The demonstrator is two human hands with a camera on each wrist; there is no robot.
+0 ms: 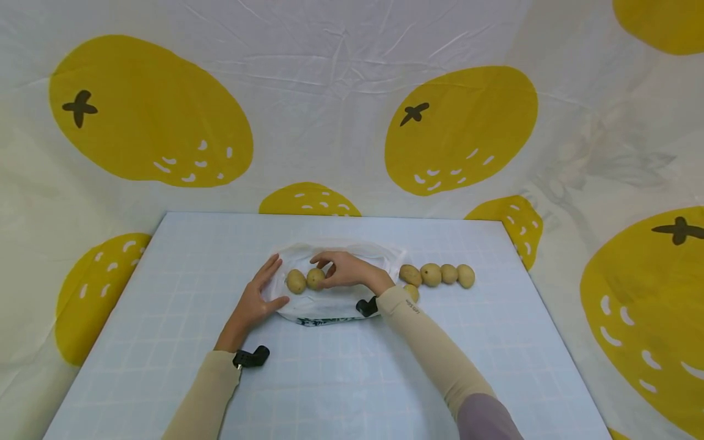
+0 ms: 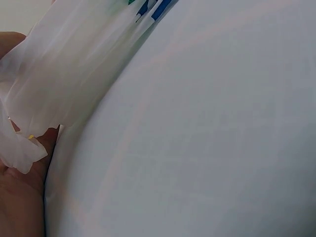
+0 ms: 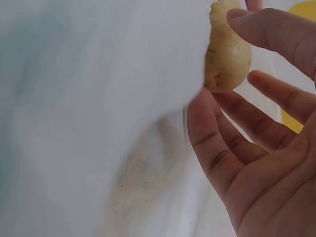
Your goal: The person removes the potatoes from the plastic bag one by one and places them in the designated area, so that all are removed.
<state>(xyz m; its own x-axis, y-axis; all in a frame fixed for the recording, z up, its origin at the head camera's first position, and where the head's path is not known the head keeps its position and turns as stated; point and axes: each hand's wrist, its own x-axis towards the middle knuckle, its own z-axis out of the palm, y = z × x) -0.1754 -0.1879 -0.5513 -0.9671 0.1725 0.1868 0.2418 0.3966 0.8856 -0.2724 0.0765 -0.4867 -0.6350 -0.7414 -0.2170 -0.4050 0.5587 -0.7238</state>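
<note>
A white plastic bag (image 1: 335,302) lies spread on the table, with dark green print along its near edge. My left hand (image 1: 254,304) rests at the bag's left edge, fingers and thumb straight and spread apart. In the left wrist view, thin plastic (image 2: 64,64) covers part of that hand. My right hand (image 1: 348,271) reaches over the bag and holds a potato (image 1: 316,278) between thumb and fingers. The right wrist view shows the thumb on the held potato (image 3: 228,54), which is partly hidden by white plastic. Beside it on the left sits another potato (image 1: 296,282).
Right of the bag, several potatoes stand in a row, ending with an outer potato (image 1: 465,276). One more potato (image 1: 411,293) sits nearer, partly behind the right sleeve. The table (image 1: 308,391) has a pale checked cover; a patterned curtain (image 1: 319,122) hangs behind it.
</note>
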